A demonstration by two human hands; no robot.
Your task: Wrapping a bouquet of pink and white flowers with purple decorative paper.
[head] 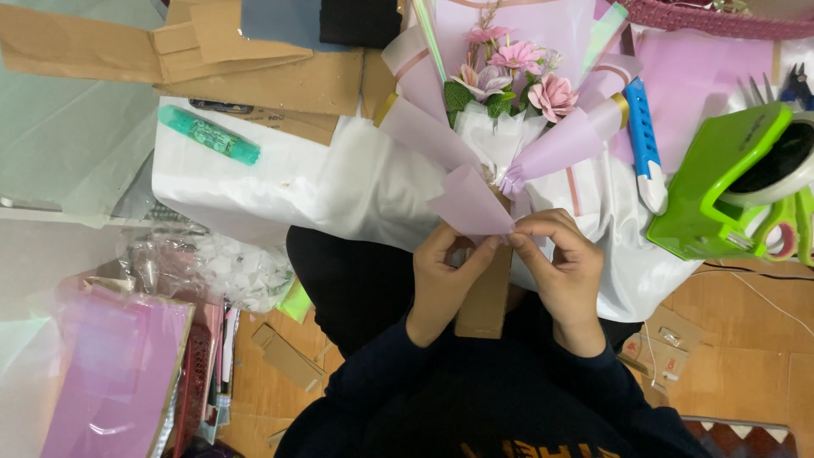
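Note:
A bouquet of pink paper flowers (517, 72) with green leaves lies on white wrapping paper (339, 182), wrapped in pale lilac sheets. My left hand (443, 276) and my right hand (564, 267) meet at the bouquet's base, both pinching the corner of a folded lilac paper sheet (468, 202). Below my hands a brown cardboard stem tube (485, 297) runs down toward my lap. Dark blue sleeves cover both wrists.
A green tape dispenser (729, 182) sits at the right, a blue and white utility knife (646, 144) beside the bouquet. A teal glue stick (209, 134) lies at upper left. Cardboard pieces (254, 64) lie behind; pink sheets (110, 373) and crumpled plastic lie lower left.

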